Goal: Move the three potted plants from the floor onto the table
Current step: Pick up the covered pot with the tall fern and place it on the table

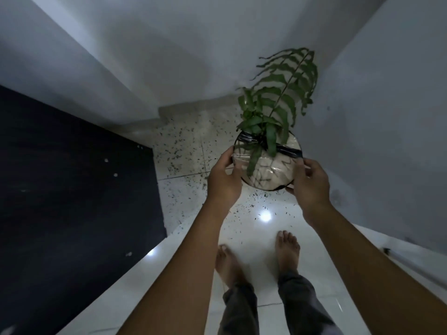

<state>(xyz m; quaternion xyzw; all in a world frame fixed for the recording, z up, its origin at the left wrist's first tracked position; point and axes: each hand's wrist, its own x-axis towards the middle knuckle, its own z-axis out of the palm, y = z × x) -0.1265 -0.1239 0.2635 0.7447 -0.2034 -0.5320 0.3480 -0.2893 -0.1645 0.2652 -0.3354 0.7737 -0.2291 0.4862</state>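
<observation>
A potted fern (268,163) sits in a round pot wrapped in clear plastic with black tape across its top. Green fronds rise toward the wall corner. My left hand (223,176) grips the pot's left rim and my right hand (310,182) grips its right rim, holding it above the speckled floor. The dark table surface (72,201) lies to the left. No other potted plant shows in this view.
White walls (387,117) close in at the back and right, forming a corner behind the fern. My bare feet (287,250) stand on the glossy tiled floor (183,155) below the pot. A white ledge runs along the table's right edge.
</observation>
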